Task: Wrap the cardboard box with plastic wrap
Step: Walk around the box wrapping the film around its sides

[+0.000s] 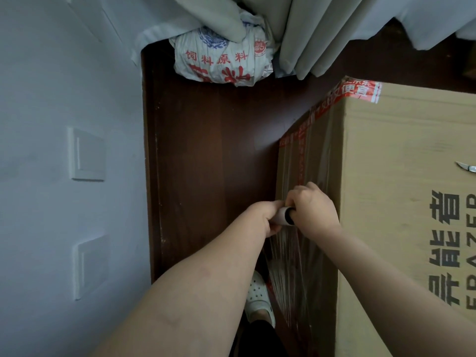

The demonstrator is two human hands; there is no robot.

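Dark floor (206, 150); both hands (262, 217) (313, 210) tight around plastic wrap roll (282, 216).

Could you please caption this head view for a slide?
Left hand and right hand grip a pale plastic-wrap roll, stretching clear film along the brown cardboard box.

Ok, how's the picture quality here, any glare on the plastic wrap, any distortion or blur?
Head view: soft, dim light with no hard shadows; the plastic wrap catches streaky white glints below the hands; the wide-angle lens skews the wall switches and the cardboard box sides; the left hand and right hand on the roll look sharp, with no motion blur.
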